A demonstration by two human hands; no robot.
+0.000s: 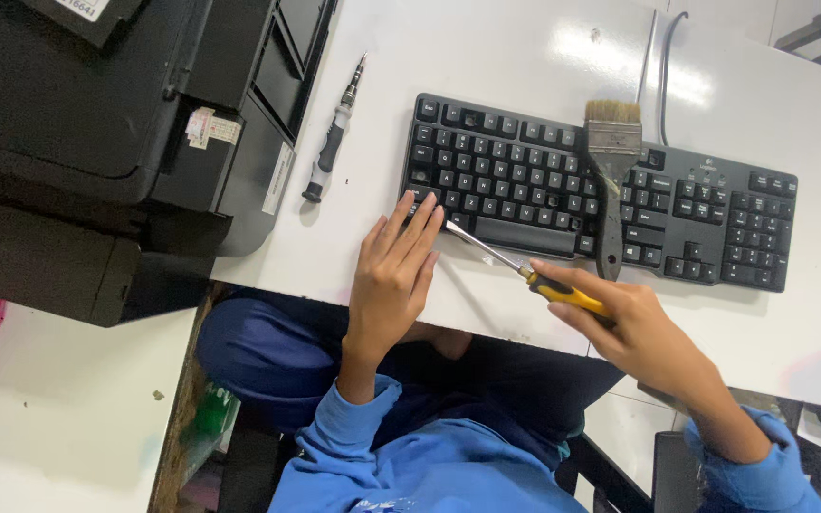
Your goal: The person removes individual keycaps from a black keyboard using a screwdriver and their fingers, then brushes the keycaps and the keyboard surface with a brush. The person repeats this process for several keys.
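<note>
- While the left hand (393,275) rests flat, fingers (422,223) spread on the lower-left keys of the black keyboard (525,180) at mid-frame, the right hand (634,328) is clamped on a yellow-handled screwdriver (525,271).
- Its tip seems to touch the keyboard's near edge.
- A paintbrush (610,180) lies across the keys.
- On the white surface (486,47), a grey screwdriver (333,133) lies beside a black printer (97,142).
</note>
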